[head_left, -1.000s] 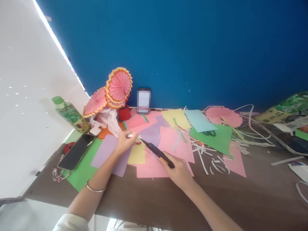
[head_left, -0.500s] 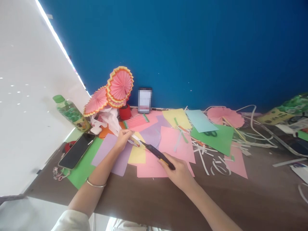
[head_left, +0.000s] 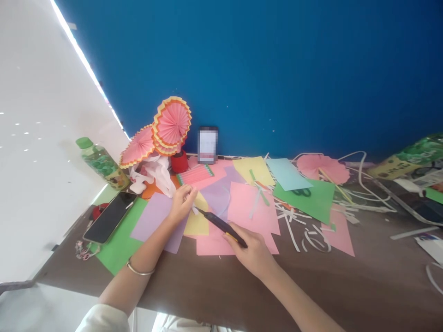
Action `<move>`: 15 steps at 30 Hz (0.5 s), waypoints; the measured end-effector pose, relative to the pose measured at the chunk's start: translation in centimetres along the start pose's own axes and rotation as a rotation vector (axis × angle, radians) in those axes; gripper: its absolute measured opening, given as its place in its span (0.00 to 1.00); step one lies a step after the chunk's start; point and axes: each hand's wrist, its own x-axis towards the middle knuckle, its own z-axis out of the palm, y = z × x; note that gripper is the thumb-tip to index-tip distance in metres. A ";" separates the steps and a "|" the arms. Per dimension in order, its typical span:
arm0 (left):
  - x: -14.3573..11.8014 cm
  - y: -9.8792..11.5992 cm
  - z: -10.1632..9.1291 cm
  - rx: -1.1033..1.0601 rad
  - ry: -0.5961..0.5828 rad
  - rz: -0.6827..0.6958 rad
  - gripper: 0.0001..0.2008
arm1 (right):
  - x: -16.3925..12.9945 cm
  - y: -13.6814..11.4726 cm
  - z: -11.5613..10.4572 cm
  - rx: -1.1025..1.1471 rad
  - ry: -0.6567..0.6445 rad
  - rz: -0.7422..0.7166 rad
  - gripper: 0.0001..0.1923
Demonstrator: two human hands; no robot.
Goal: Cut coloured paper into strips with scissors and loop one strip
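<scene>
My right hand [head_left: 252, 251] is wrapped round a slim black-and-yellow tool [head_left: 221, 224] with a thin pointed tip. The tip points up and left, towards my left hand [head_left: 182, 203]. My left hand is closed in a pinch, with a small white piece [head_left: 195, 210] showing just beside its fingers, close to the tool's tip. How much of that piece lies inside the fingers is hidden. Under both hands are purple paper [head_left: 148, 223], yellow paper [head_left: 198, 227] and pink paper [head_left: 214, 244].
Pleated paper rosettes [head_left: 173, 121] stand at the back left, near a green-capped bottle [head_left: 100, 161] and a dark phone [head_left: 110, 216]. Another phone [head_left: 207, 144] leans on the blue wall. Green paper [head_left: 311, 198], white paper strips [head_left: 294, 230] and a pink paper flower [head_left: 321, 167] lie right.
My left hand has turned and shifted slightly right, covering most of the white and orange piece seen before. The black-and-yellow tool has moved slightly left and down with my right hand.
</scene>
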 end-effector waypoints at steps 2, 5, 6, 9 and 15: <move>0.1 0.0 0.0 0.052 -0.009 0.016 0.20 | -0.1 -0.1 0.2 -0.011 0.022 -0.013 0.14; 0.2 -0.1 -0.1 0.110 -0.026 0.016 0.20 | 0.0 0.0 0.2 -0.039 0.056 -0.019 0.13; 0.2 -0.1 -0.2 0.120 -0.020 0.011 0.20 | 0.0 0.0 0.1 -0.047 0.063 -0.019 0.13; 0.2 0.0 -0.2 0.106 -0.014 -0.041 0.20 | 0.2 0.0 0.0 -0.061 0.063 -0.016 0.12; 0.1 0.5 -0.3 -0.265 -0.103 -0.351 0.21 | 0.3 -0.3 -0.2 -0.045 0.015 0.011 0.12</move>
